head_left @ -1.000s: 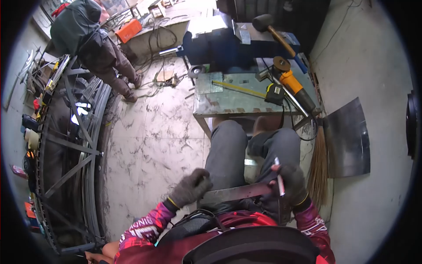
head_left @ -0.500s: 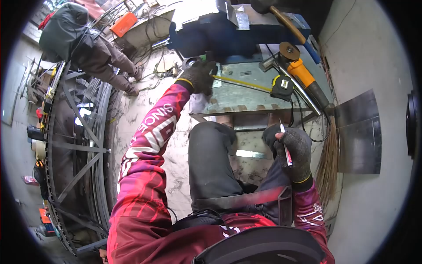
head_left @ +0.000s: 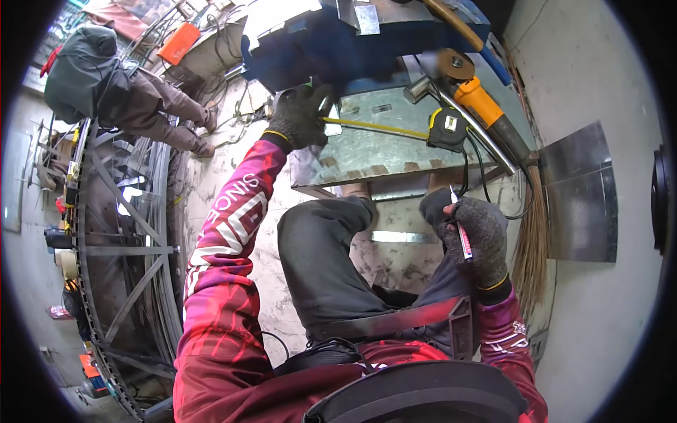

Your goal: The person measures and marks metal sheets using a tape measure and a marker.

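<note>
My left hand (head_left: 300,118), in a dark glove, is at the left end of the metal-topped work table (head_left: 374,155). Its curled fingers close on the free end of a yellow tape blade (head_left: 377,125); the exact grip is partly hidden. That blade runs across the tabletop to the black and yellow tape measure case (head_left: 447,129). Over my right thigh, my right hand (head_left: 481,236), in a grey fingerless glove, grips a slim white marker pen (head_left: 465,243) with red lettering, tip pointing up and away from me.
An orange angle grinder (head_left: 483,106) and a hammer (head_left: 417,89) lie at the table's right. Behind stands a dark blue metal block (head_left: 317,56), with a wooden-handled tool (head_left: 458,28) across it. A broom (head_left: 530,247) leans at right. A person (head_left: 106,84) bends over at far left.
My view has shifted slightly, so the table and tools sit further left and higher. My left hand stays by the tape's end; my right hand still holds the marker pen, at nearly the same place.
</note>
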`<state>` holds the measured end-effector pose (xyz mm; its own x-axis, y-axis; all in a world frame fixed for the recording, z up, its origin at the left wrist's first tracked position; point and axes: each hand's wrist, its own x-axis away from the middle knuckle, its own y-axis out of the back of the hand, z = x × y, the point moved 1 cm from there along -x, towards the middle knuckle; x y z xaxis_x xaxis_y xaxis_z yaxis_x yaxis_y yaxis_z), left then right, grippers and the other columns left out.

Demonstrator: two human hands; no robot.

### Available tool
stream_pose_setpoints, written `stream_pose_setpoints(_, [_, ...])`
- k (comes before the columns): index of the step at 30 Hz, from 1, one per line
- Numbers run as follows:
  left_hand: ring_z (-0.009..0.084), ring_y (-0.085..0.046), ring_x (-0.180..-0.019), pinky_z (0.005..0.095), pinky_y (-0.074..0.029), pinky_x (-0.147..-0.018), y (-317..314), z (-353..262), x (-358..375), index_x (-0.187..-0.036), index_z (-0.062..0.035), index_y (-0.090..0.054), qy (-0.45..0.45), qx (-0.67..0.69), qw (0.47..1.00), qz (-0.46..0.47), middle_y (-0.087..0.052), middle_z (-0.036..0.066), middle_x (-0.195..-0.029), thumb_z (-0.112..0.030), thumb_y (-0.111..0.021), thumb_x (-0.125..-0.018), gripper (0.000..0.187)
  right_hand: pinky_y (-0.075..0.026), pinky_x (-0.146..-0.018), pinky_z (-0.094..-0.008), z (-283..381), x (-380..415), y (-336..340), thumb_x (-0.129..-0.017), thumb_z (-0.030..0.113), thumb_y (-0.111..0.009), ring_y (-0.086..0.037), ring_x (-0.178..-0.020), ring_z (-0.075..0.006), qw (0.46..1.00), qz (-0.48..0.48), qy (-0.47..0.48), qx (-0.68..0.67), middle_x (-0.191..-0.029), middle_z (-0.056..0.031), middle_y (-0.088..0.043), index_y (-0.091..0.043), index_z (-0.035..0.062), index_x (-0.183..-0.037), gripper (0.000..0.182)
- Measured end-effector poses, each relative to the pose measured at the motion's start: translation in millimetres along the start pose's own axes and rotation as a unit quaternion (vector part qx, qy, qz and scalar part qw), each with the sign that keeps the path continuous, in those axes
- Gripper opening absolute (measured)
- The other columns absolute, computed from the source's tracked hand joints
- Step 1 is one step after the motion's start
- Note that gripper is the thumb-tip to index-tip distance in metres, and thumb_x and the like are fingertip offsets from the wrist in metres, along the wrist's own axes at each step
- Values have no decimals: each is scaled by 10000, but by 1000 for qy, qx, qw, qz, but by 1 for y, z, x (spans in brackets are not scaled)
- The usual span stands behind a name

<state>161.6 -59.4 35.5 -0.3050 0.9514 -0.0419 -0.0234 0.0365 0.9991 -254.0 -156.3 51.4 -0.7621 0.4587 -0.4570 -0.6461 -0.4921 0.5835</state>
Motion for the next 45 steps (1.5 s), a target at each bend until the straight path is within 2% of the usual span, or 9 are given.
stream_pose_setpoints(6, [395, -646, -1164, 535, -531, -958, 10, -10, 8, -1488, -233, -492, 42, -20, 997, -62, -618, 175, -1316, -233, -941, -595, 999, -580, -810, -414, -3, 2, -1, -856, -13, -722, -735, -925, -345, 1000, -4, -12, 10, -1001, -146, -735, -711, 31, -1069, 218])
stream_pose_setpoints(13, [434, -673, -1187, 481, -537, -1001, 15, 31, 24, -1582, -195, -393, 77, 201, 976, -25, -674, 264, -1304, -62, -742, -816, 852, -557, -842, -421, -15, 10, 1, -844, 13, -716, -711, -954, -340, 999, -7, -54, -1, -1078, -181, -715, -684, 22, -1157, 315])
stream_pose_setpoints(18, [437, -711, -1108, 500, -553, -951, 20, 42, 39, -1479, -191, -551, 81, 210, 974, -39, -724, 263, -1199, -76, -597, -914, 579, -544, -934, -459, -25, -50, 0, -904, 119, -714, -680, -1063, -402, 981, -11, 62, 182, -1176, -210, -686, -627, 30, -1286, 402])
stream_pose_setpoints(22, [331, -738, -855, 447, -571, -796, 38, 35, 56, -1229, -91, -666, 197, 242, 946, -87, -733, 227, -966, -101, -646, -900, 331, -506, -1034, -505, -47, -125, -18, -937, 347, -710, -640, -1187, -377, 941, 60, -100, 319, -1360, -179, -643, -566, 65, -1432, 588])
stream_pose_setpoints(25, [214, -709, -743, 368, -573, -669, 8, 50, 78, -1049, 30, -628, 210, 371, 883, -197, -690, 136, -845, -147, -709, -887, 253, -489, -1092, -486, -74, -139, -45, -931, 452, -714, -624, -1262, -363, 922, 72, -147, 350, -1468, -174, -596, -508, 80, -1517, 724])
stream_pose_setpoints(29, [242, -703, -641, 361, -607, -532, -8, 2, 107, -1075, 15, -592, 356, 613, 690, -149, -679, 155, -834, -101, -721, -893, 251, -456, -1151, -480, -73, -146, -53, -914, 521, -718, -567, -1372, -380, 902, 142, -207, 352, -1545, -168, -540, -454, 91, -1575, 832])
stream_pose_setpoints(33, [220, -657, -596, 361, -585, -537, -34, -31, 122, -1374, 0, -503, 420, 635, 632, -147, -661, 134, -872, -63, -654, -923, 480, -449, -1166, -482, -72, -149, -56, -912, 505, -718, -561, -1374, -383, 891, 143, -229, 365, -1544, -179, -532, -444, 85, -1574, 830])
stream_pose_setpoints(38, [221, -701, -656, 323, -607, -597, -31, -84, 138, -1216, -21, -555, 390, 717, 560, -142, -644, 111, -879, -32, -628, -931, 295, -478, -1126, -492, -84, -144, -55, -871, 436, -772, -586, -1310, -395, 910, 106, -236, 325, -1486, -183, -567, -476, 73, -1527, 807])
stream_pose_setpoints(45, [277, -677, -933, 399, -557, -857, -53, -125, 113, -1358, -10, -485, 308, 676, 666, -68, -663, 192, -1074, -73, -695, -896, 511, -492, -1091, -505, -75, -135, -51, -849, 413, -785, -581, -1255, -415, 928, 52, -182, 321, -1389, -188, -608, -521, 74, -1470, 755])
